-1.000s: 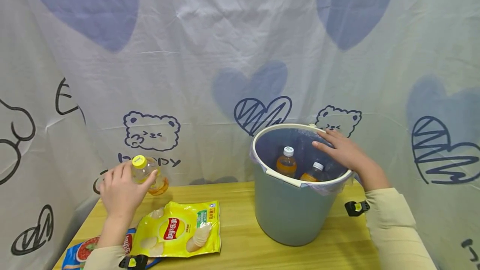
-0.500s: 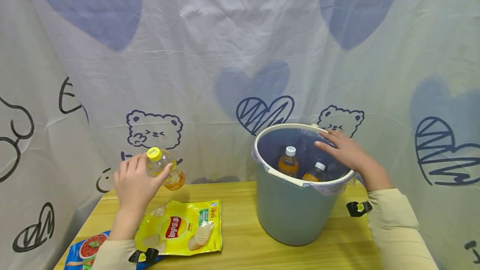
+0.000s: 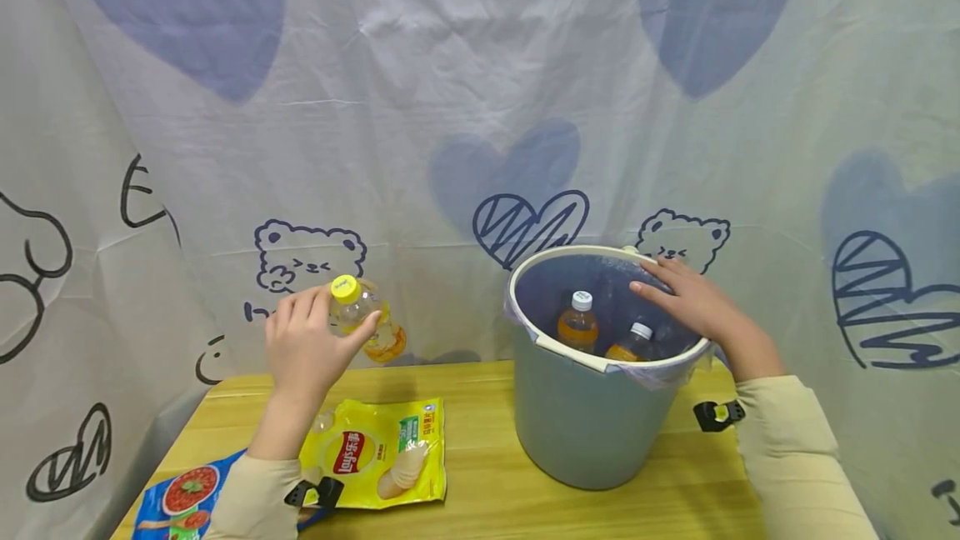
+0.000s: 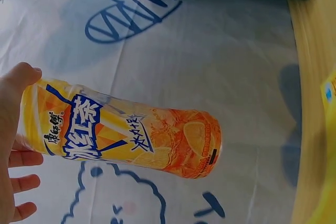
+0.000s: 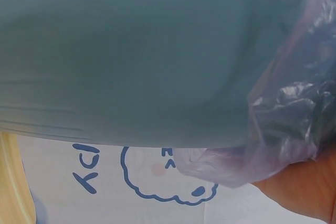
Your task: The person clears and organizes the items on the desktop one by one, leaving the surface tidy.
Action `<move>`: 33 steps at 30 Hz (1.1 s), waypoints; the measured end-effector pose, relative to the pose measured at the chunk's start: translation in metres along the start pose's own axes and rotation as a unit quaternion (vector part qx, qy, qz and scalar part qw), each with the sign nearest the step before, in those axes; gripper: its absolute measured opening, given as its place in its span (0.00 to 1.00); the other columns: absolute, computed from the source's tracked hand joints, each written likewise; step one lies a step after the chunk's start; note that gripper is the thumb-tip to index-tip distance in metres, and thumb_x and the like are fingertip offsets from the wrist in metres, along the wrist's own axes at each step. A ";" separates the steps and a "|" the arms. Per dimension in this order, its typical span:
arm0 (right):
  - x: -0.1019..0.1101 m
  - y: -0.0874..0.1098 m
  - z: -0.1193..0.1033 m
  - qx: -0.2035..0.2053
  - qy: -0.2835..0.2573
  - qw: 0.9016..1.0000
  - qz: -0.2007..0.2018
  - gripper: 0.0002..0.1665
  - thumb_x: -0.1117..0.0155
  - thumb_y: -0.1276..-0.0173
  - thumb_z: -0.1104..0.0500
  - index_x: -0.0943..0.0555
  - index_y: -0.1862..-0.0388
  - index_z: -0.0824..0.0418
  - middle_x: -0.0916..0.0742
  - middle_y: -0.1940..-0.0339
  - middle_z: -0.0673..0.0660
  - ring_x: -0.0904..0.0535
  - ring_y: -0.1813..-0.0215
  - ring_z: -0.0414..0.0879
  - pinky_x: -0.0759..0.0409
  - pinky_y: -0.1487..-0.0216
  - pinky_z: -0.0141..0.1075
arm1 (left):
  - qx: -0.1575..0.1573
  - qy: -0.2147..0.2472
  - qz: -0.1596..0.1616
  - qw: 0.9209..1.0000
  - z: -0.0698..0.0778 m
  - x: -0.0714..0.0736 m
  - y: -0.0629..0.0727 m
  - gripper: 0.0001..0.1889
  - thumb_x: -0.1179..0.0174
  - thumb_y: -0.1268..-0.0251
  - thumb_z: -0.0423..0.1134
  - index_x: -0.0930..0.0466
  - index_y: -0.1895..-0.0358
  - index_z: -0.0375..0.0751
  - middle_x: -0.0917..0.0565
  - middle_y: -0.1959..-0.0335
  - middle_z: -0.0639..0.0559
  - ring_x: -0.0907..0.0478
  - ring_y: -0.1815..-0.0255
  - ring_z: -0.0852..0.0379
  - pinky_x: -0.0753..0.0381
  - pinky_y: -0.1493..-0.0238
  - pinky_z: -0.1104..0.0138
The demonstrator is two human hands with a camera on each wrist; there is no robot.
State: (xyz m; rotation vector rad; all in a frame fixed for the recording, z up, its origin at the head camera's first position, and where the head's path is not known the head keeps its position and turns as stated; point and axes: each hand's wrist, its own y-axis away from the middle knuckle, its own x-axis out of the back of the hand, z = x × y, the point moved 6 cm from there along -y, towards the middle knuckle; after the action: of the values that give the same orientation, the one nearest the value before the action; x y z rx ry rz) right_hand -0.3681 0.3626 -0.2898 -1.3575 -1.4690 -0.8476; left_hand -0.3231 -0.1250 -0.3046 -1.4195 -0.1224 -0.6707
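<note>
My left hand holds a clear plastic drink bottle with a yellow cap, between thumb and fingers near its upper part. It tilts, base to the right, raised above the table. In the left wrist view, the bottle shows a yellow and orange label with blue lettering. My right hand rests on the right side of a grey-blue bucket, fingers fairly straight over its white rim. In the right wrist view, the thin plastic liner hangs over the bucket's edge beside that hand.
Two bottles with white caps, one upright bottle and one leaning bottle, stand inside the bucket. A yellow chip bag partly covers a blue snack bag on the wooden table. A printed curtain hangs behind.
My left hand has moved right and up with the bottle, away from the table's left end toward the bucket. The right hand stays on the bucket's rim.
</note>
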 end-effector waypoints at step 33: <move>0.001 0.002 -0.002 -0.001 -0.006 1.000 -0.006 0.48 0.55 0.29 0.31 0.45 0.23 0.61 0.47 0.22 0.74 0.55 0.23 0.74 0.52 0.32 0.73 | -0.043 0.182 0.158 0.970 0.069 0.023 -0.037 0.39 0.42 0.45 0.69 0.18 0.55 0.30 0.16 0.57 0.37 0.25 0.55 0.39 0.28 0.50 0.50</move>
State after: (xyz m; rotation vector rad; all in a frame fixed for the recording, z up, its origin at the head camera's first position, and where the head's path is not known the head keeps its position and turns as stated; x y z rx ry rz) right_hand -0.3659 0.3609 -0.2882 -1.3602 -1.4871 -0.8496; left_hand -0.3011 -0.0686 -0.2494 -1.3362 0.4182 -0.6643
